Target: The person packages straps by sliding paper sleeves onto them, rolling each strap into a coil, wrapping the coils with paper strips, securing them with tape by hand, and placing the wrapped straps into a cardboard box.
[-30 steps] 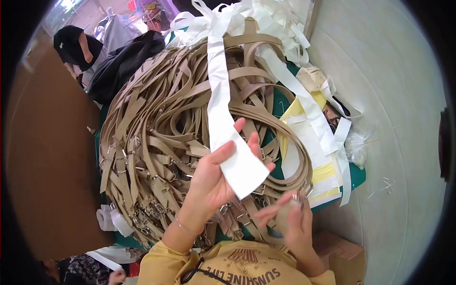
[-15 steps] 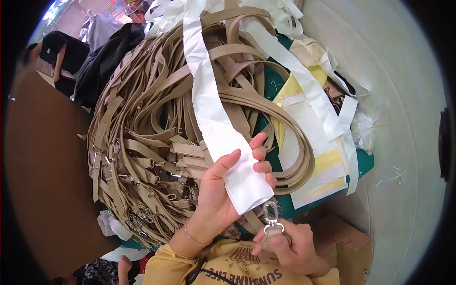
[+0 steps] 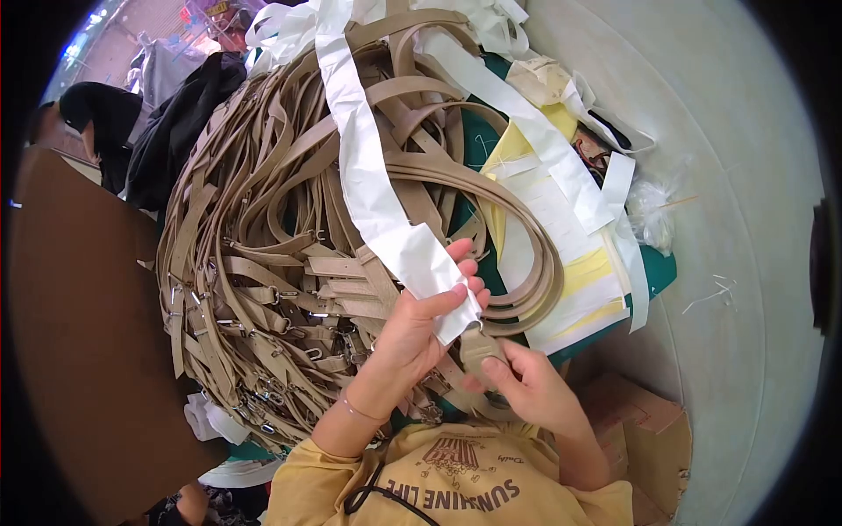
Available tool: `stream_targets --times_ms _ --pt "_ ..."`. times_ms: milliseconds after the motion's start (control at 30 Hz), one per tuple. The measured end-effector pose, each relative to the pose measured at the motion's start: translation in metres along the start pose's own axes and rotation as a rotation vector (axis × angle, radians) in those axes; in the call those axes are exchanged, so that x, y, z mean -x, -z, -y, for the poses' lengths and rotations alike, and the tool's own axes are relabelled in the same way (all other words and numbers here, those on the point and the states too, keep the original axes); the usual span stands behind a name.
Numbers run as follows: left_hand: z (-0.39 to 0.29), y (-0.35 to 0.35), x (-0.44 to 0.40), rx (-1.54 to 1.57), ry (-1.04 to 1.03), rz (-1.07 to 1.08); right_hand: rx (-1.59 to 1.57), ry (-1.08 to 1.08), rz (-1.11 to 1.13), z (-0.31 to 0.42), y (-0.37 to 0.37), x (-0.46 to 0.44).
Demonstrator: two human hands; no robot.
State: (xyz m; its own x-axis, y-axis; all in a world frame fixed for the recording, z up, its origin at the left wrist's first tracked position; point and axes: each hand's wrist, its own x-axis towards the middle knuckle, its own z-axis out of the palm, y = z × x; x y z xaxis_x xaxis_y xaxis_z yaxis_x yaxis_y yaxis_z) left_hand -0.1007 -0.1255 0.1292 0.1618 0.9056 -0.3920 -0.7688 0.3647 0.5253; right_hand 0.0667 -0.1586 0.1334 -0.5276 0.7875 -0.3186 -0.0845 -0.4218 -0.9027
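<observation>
Pressed between our left thumb and fingers is the lower end of a white strip [image 3: 360, 162], so our left hand [image 3: 408, 337] is closed upon it. Our right hand [image 3: 533, 390] is clamped on a tan strap end [image 3: 481, 349], just below the strip, and a small metal ring [image 3: 474, 325] shows where the two meet. We judge that the step in hand is to bring this metal end into the white strip. The next move calls, in our opinion, for a steady left thumb and for careful guiding by the right fingers.

From our hands the strip runs upward across a big heap of tan straps [image 3: 241, 210] with many metal clips. At the right, papers [image 3: 570, 285] in white and yellow lie on a green cloth [image 3: 660, 267], and a cardboard box [image 3: 651, 438] stands below.

Most of the metal part is hidden by the strip, and we cannot tell where the held strap continues. Some right fingers are behind the strap end and blurred. At the lower left, another person's arm [image 3: 191, 504] is cut off.
</observation>
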Motion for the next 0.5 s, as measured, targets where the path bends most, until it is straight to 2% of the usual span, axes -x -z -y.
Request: stream_targets --times_ms 67,133,200,233,267,367,400,433,467,500 --pt "0.004 -0.003 0.004 -0.031 0.038 0.063 0.093 -0.187 -0.026 0.005 0.0 0.003" --pt "0.01 -0.001 0.006 0.007 0.109 0.206 0.067 -0.168 -0.029 0.003 0.003 -0.005" --pt "0.013 0.001 0.006 0.019 0.109 0.21 0.045 -0.149 -0.029 0.003 0.003 -0.004" --pt "0.015 0.003 0.006 0.034 0.107 0.207 0.181 -0.052 -0.048 0.004 0.003 -0.002" --pt "0.016 0.005 0.004 0.1 0.04 0.208 0.316 0.045 -0.064 0.004 0.002 0.0" --pt "0.014 0.011 -0.001 0.192 -0.095 0.188 0.425 0.0 -0.04 -0.008 0.016 0.016" --pt "0.014 0.01 0.002 0.064 -0.084 0.168 0.427 0.002 -0.036 -0.007 0.016 0.015" --pt "0.015 0.008 0.005 -0.064 -0.066 0.145 0.294 -0.127 0.0 -0.001 0.013 0.015" --pt "0.016 0.005 0.007 -0.129 -0.075 0.134 0.16 -0.254 0.034 0.003 0.011 0.014" --pt "0.017 0.005 0.007 -0.129 -0.075 0.135 0.161 -0.253 0.033 0.006 0.01 0.012"
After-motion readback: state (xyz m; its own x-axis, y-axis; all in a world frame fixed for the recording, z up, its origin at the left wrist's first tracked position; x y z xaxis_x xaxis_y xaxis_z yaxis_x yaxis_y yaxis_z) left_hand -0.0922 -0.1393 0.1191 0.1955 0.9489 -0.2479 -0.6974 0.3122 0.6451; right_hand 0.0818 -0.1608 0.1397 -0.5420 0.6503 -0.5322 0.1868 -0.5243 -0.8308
